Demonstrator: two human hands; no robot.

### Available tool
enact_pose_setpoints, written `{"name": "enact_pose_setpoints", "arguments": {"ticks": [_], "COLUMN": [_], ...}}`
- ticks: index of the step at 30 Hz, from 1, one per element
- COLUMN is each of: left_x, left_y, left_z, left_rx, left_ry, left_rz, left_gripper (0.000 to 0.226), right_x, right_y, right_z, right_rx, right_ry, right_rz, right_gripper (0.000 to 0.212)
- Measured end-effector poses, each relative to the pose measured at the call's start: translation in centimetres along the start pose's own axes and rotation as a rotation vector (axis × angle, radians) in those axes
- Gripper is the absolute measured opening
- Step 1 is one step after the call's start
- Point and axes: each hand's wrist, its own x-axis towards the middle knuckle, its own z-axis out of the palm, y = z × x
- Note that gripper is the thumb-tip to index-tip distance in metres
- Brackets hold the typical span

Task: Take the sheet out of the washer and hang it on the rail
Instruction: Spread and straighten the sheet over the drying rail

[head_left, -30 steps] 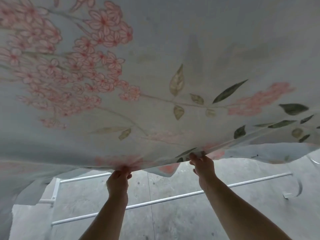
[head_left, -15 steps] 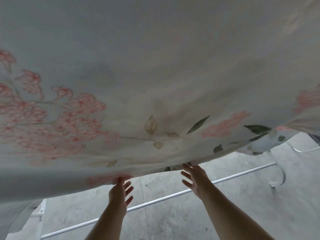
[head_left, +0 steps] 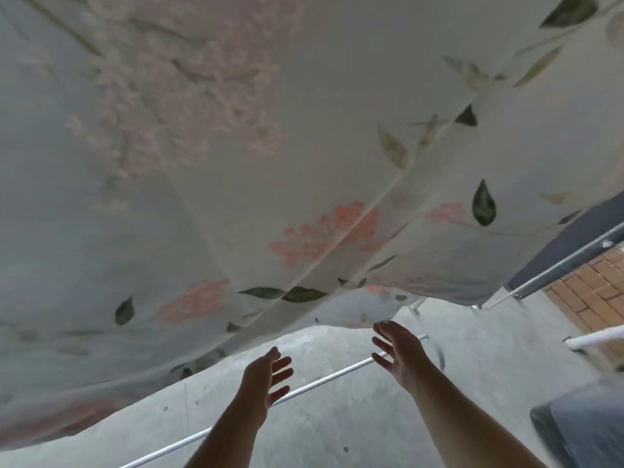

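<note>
Both hands have let go: a second ago they pinched the sheet's lower hem, now they're off it, and the hem has lifted and swung right.

Progress: the sheet is out of the washer and up in the air, spread wide across the whole upper view, its hem running from the lower left up to the right. Whatever carries it is hidden behind the cloth, so I can't tell if it sits on a rail. My guess is the throw-over is done and evening out the hem is left.

Left hand: raised, palm up, fingers straight and spread, holding nothing, clearly below the hem.

Right hand: raised higher, fingers spread and loose, tips just under the hem's folded corner; can't tell if they touch it.

A white bar runs low behind both hands, over the concrete floor. Far right, a metal rail comes out from under the sheet's right edge with a dark cloth over it.
</note>
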Motion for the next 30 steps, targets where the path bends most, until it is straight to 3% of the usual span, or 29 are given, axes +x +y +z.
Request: {"name": "enact_pose_setpoints", "arguments": {"ticks": [6, 9, 11, 17, 21, 25, 30], "left_x": [2.0, 4.2, 5.7, 8.3, 11.4, 14.2, 17.3], "left_y": [-3.6, -1.9, 0.2, 1.0, -2.1, -3.8, -5.9], "left_z": [13.1, 17.2, 18.9, 20.4, 20.7, 18.9, 16.9], "left_rx": [-0.258, -0.397, -0.422, -0.189, -0.096, 0.025, 0.120], "left_ry": [-0.044, -0.013, -0.001, 0.204, 0.317, 0.419, 0.494], "left_rz": [-0.014, 0.125, 0.232, 0.274, 0.317, 0.305, 0.244], "left_gripper": [0.031, 0.036, 0.017, 0.011, 0.015, 0.023, 0.023], "right_x": [4.8, 7.4, 8.4, 12.4, 15.4, 17.4, 19.7], "right_y": [-5.2, -7.4, -8.4, -9.4, -8.8, -6.5, -3.5], "right_z": [-9.3, -11.2, -11.9, -13.3, -13.3, -13.1, -12.2], "right_rx": [0.202, 0.322, 0.380, 0.245, 0.080, -0.064, -0.097], "right_ry": [0.028, -0.076, -0.182, -0.109, 0.016, 0.154, 0.124], "right_rz": [-0.048, -0.104, -0.101, -0.165, -0.166, -0.148, -0.091], "right_gripper": [0.041, 0.033, 0.033, 0.015, 0.026, 0.024, 0.012]}}
